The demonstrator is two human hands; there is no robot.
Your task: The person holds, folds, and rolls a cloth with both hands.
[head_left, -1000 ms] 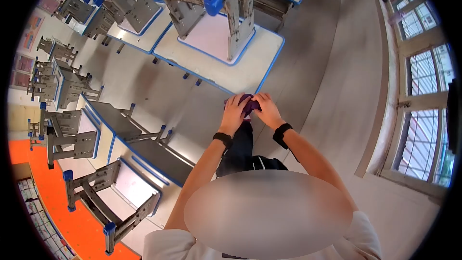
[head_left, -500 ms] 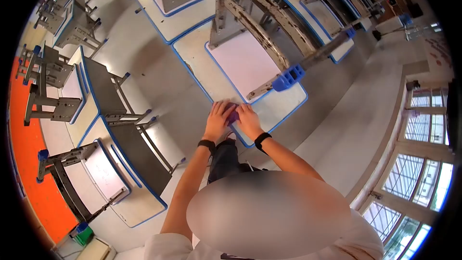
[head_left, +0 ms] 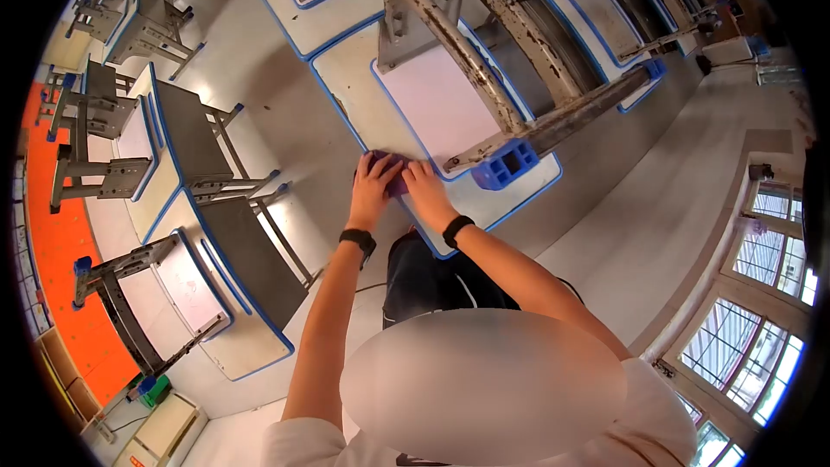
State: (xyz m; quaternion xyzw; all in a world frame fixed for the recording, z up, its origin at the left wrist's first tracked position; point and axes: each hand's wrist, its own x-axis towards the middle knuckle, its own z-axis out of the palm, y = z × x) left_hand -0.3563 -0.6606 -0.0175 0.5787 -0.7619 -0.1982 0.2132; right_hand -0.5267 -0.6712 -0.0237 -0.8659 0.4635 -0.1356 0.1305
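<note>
A purple cloth (head_left: 397, 183) is bunched at the near left edge of a pale, blue-rimmed desk (head_left: 353, 78). My left hand (head_left: 371, 194) holds it from above, its fingers bent over the cloth. From the other side my right hand (head_left: 427, 193) presses on the same cloth, close beside the left. The hands cover much of it. An upturned chair rests on this desk, with its pinkish seat panel (head_left: 437, 99) lying flat and its worn metal legs (head_left: 462, 52) sticking up. A blue plastic foot cap (head_left: 506, 164) is just right of my right hand.
To the left stand more desks with upturned chairs (head_left: 192, 281), across a grey floor aisle (head_left: 277, 112). Other desks adjoin mine at the top and upper right. Barred windows (head_left: 743, 346) line the right wall. An orange panel (head_left: 65, 251) runs along the far left.
Both hands and the purple cloth have shifted slightly up and left along the desk's edge. My view has moved a little too.
</note>
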